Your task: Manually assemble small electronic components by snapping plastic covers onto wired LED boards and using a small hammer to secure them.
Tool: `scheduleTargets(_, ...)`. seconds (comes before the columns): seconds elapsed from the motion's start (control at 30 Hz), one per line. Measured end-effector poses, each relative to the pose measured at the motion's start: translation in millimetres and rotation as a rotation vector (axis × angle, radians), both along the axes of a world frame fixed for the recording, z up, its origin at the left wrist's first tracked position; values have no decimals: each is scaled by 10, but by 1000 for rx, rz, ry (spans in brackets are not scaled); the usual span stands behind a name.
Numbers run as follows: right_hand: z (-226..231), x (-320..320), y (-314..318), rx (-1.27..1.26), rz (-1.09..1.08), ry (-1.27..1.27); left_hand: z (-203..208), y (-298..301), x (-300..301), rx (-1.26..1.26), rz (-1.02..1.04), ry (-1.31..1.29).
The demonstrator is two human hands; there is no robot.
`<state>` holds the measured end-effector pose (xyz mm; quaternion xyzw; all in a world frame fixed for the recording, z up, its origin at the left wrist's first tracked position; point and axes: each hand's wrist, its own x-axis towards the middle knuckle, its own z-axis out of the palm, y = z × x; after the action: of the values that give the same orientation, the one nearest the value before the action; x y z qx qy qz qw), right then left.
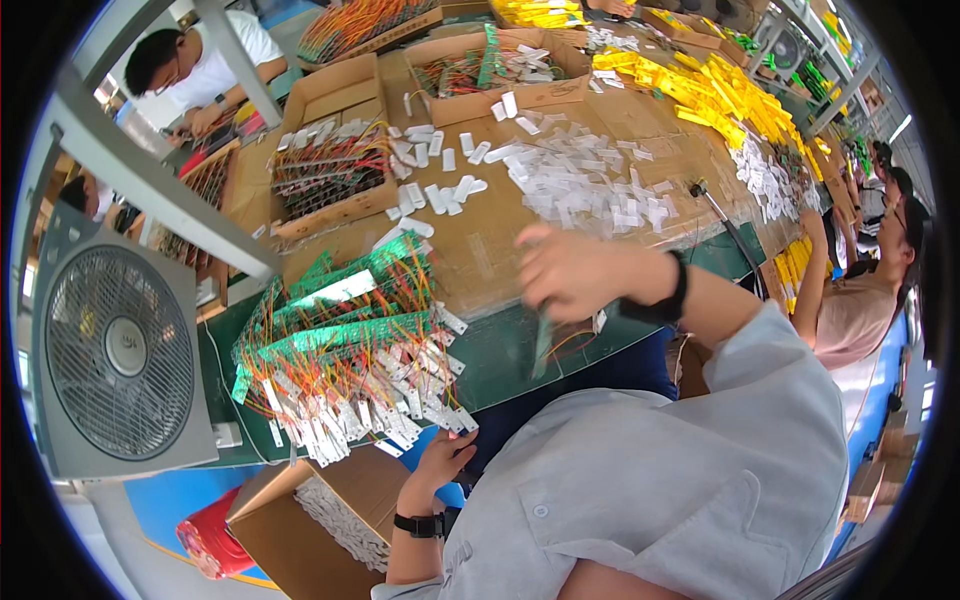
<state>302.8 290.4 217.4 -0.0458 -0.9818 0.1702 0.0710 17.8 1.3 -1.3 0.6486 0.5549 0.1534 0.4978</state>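
Over the front edge of the table, my right hand is smeared by motion, its fingers curled. A blurred greenish strip with an orange-red wire hangs below the fingers and seems held by them. My left hand is lower, at the table edge, its fingertips pinched at a white wired piece on the rim of a heap. That heap has green circuit boards with red and orange wires and many white end pieces spilling over the edge.
Translucent white pieces lie beyond my right hand. Cardboard trays of wired boards and yellow parts stand farther back. A grey fan is at left, an open carton below. Other people sit at the far left and right.
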Motion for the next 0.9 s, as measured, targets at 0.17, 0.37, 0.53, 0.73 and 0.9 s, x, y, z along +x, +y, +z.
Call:
scheduleTargets(0.17, -846, -480, 1, 65, 123, 176, 156, 75, -2, -77, 99, -15)
scheduleTargets(0.37, -879, -541, 560, 31, -312, 414, 183, -44, 137, -52, 181, 82)
scheduleTargets(0.53, -1145, -430, 1599, -92, -613, 404, 268, 66, 228, -146, 139, 122)
scheduleTargets(0.73, -1259, -200, 2226, 220, -1026, 326, 615, 155, 348, -187, -3, 194)
scheduleTargets(0.9, -1210, -394, 2018, 195, -758, 136, 421, 89, 235, -102, -2, 124)
